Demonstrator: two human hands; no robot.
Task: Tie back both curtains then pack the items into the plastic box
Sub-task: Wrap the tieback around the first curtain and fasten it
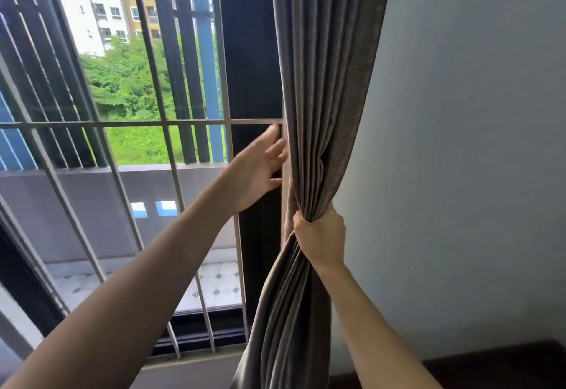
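Curtain (324, 82): grey-brown, bunched at the window grille's (165, 123) right edge, against the wall (474, 143).
Right hand (320, 237): fist clenched round the gathered folds.
Left hand (263, 165): fingers spread, touching the curtain's edge (motion-blurred).
Writing: none readable.

No text, label, brand, number or sign can be read anywhere: the curtain (321, 82) is plain cloth, the wall (474, 143) is bare paint, the window bars (137, 123) carry no marking, and the buildings (92, 5) outside are too far and too blurred to show any lettering
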